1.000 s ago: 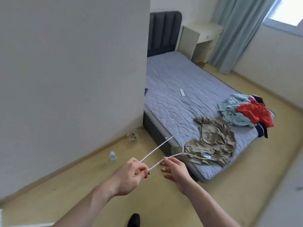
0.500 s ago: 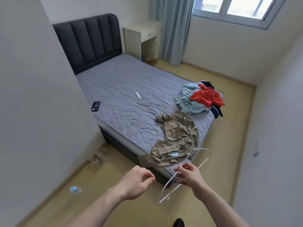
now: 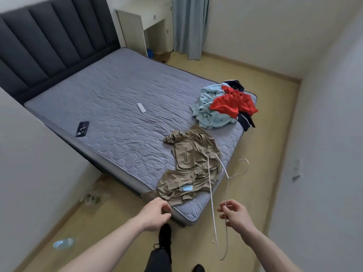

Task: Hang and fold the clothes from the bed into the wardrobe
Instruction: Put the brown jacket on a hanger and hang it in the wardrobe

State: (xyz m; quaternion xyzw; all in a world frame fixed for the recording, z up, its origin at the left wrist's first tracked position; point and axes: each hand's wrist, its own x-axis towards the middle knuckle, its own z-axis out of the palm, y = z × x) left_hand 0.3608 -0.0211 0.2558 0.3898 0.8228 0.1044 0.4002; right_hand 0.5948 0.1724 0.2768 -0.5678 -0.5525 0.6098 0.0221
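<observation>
None of the clothes looks hung yet: the tan garment (image 3: 191, 165) and the heaped pile (image 3: 222, 106) lie on the bed (image 3: 117, 107), while the right hand (image 3: 234, 213) pinches a white wire hanger (image 3: 213, 195) and the left hand (image 3: 154, 213) hovers loosely curled, empty.

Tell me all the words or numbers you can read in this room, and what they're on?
None can be read.
Pale blue tag on the tan garment: too small and blurred to show any print.
Dark phone on the bed: marks too blurred.
White remote: nothing legible.
</observation>
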